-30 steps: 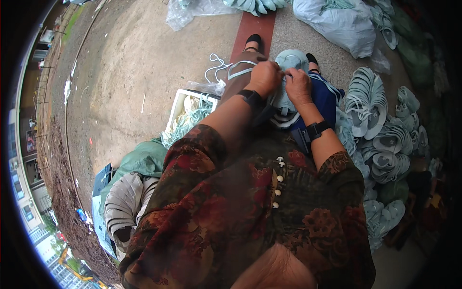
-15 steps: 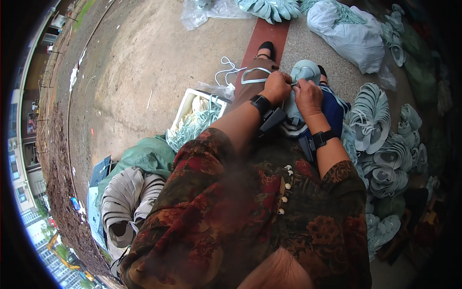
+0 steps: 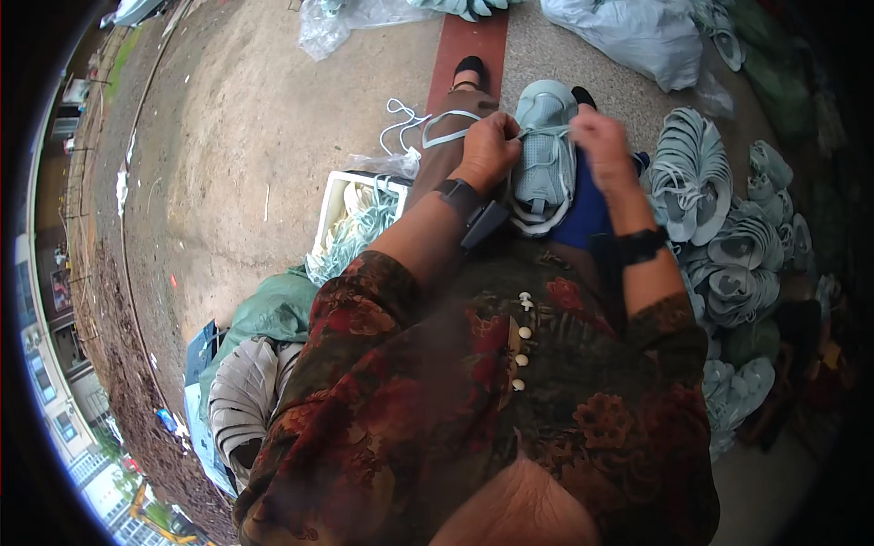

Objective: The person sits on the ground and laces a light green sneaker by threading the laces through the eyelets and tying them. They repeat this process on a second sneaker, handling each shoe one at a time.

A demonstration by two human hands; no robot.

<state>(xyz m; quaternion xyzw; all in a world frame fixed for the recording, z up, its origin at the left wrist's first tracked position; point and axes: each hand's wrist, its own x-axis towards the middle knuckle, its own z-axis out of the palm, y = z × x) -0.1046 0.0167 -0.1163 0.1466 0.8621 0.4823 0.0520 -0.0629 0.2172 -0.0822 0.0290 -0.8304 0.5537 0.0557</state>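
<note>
A pale blue-green shoe upper (image 3: 549, 168) with a mesh top lies lengthwise over my lap, its toe pointing away from me. Pinched at its left edge, a pale shoelace is in my left hand (image 3: 490, 146). My right hand (image 3: 604, 146), blurred by motion, is closed at the upper's right side, where a stretch of the lace crosses to it. A loose loop of lace (image 3: 448, 127) trails over my left leg. Under the upper, dark blue cloth (image 3: 587, 207) covers my right thigh.
On my left stands a white box (image 3: 333, 202) full of tangled laces. Nested grey uppers (image 3: 242, 387) rest by a green sack (image 3: 269, 308). Stacks of pale uppers (image 3: 692, 177) crowd my right side. A white plastic bag (image 3: 628, 41) lies ahead on the floor.
My hands have drawn apart from their meeting point over the upper, the right one moving rightward. The upper's top now shows between them. The whole view has shifted slightly.
</note>
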